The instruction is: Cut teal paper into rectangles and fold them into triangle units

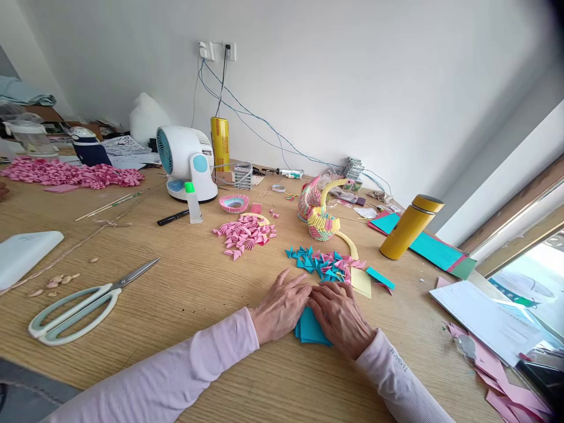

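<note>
A small stack of blue paper (314, 326) lies on the table in front of me. My left hand (282, 306) rests at the stack's left edge, its fingers reaching over the far edge of the paper. My right hand (339, 314) covers the stack's upper right, fingers bent and pressed together. The fingertips meet at the far edge, closed on blue paper mostly hidden under them. Just beyond lie blue folded paper triangles (311, 260) mixed with pink ones, a pale yellow paper square (361, 282) and a blue paper strip (380, 278).
Scissors (94, 302) lie at left near some nuts (57, 281). A pile of pink folded pieces (247, 234), a glue bottle (194, 204) and a fan (187, 158) stand farther back. Folded-paper models (321, 214) and a yellow flask (409, 229) are at right, beside papers (484, 317).
</note>
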Available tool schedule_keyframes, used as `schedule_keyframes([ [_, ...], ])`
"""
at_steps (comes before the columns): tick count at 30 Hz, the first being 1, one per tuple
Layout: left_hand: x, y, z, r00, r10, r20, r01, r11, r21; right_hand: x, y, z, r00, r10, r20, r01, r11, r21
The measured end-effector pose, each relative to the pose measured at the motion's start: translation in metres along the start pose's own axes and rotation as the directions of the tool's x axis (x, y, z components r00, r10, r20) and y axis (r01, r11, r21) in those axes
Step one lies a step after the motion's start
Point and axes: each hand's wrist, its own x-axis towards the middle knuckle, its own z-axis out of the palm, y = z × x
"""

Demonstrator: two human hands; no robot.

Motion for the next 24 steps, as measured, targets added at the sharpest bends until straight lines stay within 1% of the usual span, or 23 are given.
schedule_keyframes([
  [8, -0.003, 0.004, 0.0, 1.0, -0.006, 0.007, 0.006, 1.0, 0.016, -0.004, -0.001, 0.004, 0.999, 0.011, -0.039, -0.012, 1.0, -0.018],
  [16, -0.002, 0.009, -0.005, 1.0, -0.002, 0.007, 0.002, 1.0, 0.026, 0.0, -0.001, 0.004, 1.0, -0.005, -0.015, 0.004, 1.0, -0.017],
  [20, -0.001, 0.01, -0.004, 0.999, -0.009, 0.032, 0.008, 0.999, 0.04, 0.002, -0.003, 0.004, 1.0, 0.003, -0.003, -0.003, 0.999, -0.037],
  [24, 0.001, 0.011, -0.002, 0.999, -0.017, 0.027, 0.015, 0.998, 0.057, 0.001, -0.004, 0.005, 1.0, 0.005, -0.009, -0.005, 0.999, -0.042],
])
